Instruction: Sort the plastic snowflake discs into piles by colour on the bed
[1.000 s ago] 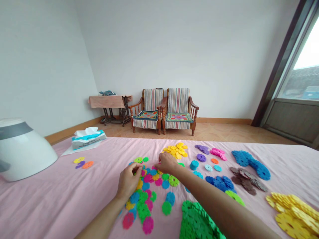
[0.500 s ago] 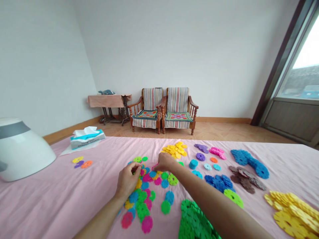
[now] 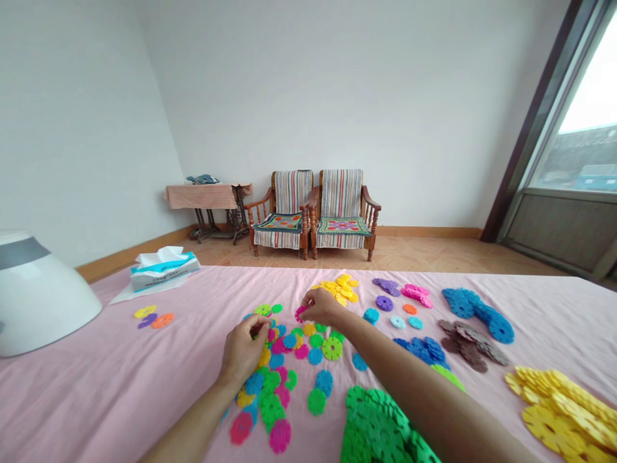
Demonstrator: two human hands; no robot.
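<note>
My right hand [image 3: 322, 307] is closed in a pinch on a pink notched disc [image 3: 299, 314], held above the far side of a mixed heap of small plastic discs. My left hand [image 3: 245, 346] is at the heap's left side, thumb and fingertips pressed together; whatever they may hold is hidden. Around them lie blue, green, pink and orange discs, among them a green disc [image 3: 332, 348] and a pink disc [image 3: 280, 436]. Just beyond my right hand is a pile of yellow discs [image 3: 343, 287].
Sorted piles lie to the right: green discs [image 3: 380, 427], blue discs [image 3: 424, 352], brown discs [image 3: 470, 344] and large yellow discs [image 3: 559, 424]. A tissue box [image 3: 164, 273] and a white rounded appliance [image 3: 45, 305] stand at left on the pink cloth [image 3: 96, 392]. Two chairs [image 3: 340, 206] are beyond.
My right hand has lifted slightly from the heap, with the pink disc now showing at its fingertips. My left hand stays at the heap's left side. The view has shifted slightly.
</note>
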